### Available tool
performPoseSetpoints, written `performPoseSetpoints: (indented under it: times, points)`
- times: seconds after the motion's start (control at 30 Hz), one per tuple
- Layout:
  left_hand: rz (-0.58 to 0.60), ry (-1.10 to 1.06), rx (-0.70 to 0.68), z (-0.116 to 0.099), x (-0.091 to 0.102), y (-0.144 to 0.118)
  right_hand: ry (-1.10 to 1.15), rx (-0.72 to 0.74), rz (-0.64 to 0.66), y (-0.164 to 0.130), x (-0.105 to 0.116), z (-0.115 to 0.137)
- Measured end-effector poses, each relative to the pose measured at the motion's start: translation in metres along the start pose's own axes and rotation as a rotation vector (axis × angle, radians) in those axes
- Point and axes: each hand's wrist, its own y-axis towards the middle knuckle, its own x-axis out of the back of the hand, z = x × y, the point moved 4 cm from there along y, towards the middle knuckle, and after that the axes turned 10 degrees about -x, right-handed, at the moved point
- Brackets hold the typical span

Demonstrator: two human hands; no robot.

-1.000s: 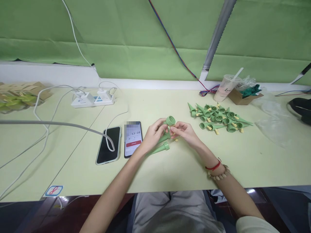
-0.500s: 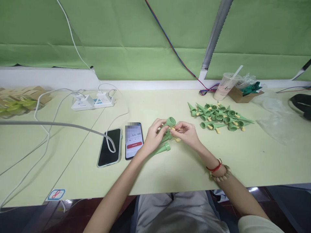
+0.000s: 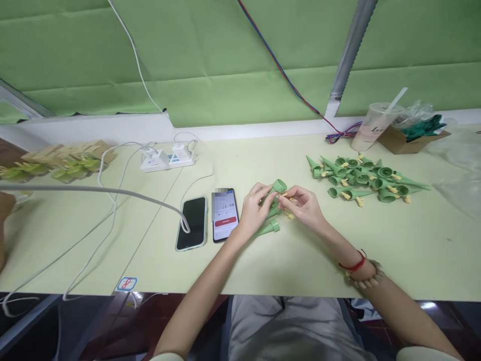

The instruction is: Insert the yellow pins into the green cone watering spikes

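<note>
My left hand [image 3: 257, 206] is closed around a green plastic watering spike [image 3: 279, 186], its round open end facing up. Close beside it, my right hand [image 3: 302, 205] pinches a small yellow valve [image 3: 284, 194] against the side of the spike, partly hidden by the fingers. Whether the valve sits in the spike I cannot tell. Under the hands lie another green spike [image 3: 268, 228] and a further one mostly covered, with a yellow valve [image 3: 290, 216] showing. To the right spreads a pile of green spikes [image 3: 363, 179], several with yellow valves on their sides.
Two phones, one dark [image 3: 192, 225] and one lit [image 3: 225, 220], lie left of my hands. Behind them are a white power strip [image 3: 169, 160] and loose cables. A drink cup [image 3: 370, 130], a cardboard box [image 3: 402, 140] and clear plastic bags [image 3: 456, 175] stand at the back right.
The camera has turned left, so everything appears farther right. Both hands stay together at the same spike, with only slight finger movement.
</note>
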Motion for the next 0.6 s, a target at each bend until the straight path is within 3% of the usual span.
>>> performPoseSetpoints:
  times: [0.1, 0.17, 0.3, 0.43, 0.5, 0.6]
  points:
    - [-0.034, 0.064, 0.014, 0.000, -0.001, -0.002, -0.264, 0.216, -0.080, -0.005, 0.002, 0.005]
    - [-0.042, 0.060, 0.023, 0.002, -0.002, -0.002, -0.324, 0.264, -0.093, -0.007, 0.001, 0.009]
    - [-0.074, -0.025, 0.038, 0.006, -0.001, 0.001, -0.119, 0.018, -0.069, -0.004, 0.000, 0.009]
    - [-0.095, -0.096, 0.012, 0.006, 0.001, 0.002, 0.057, -0.298, 0.108, 0.000, -0.005, 0.002]
    - [-0.083, -0.114, -0.002, 0.003, 0.001, 0.003, 0.107, -0.366, 0.172, 0.001, -0.006, 0.000]
    - [-0.077, -0.129, -0.022, 0.000, 0.001, 0.003, 0.137, -0.354, 0.177, 0.002, -0.004, -0.001]
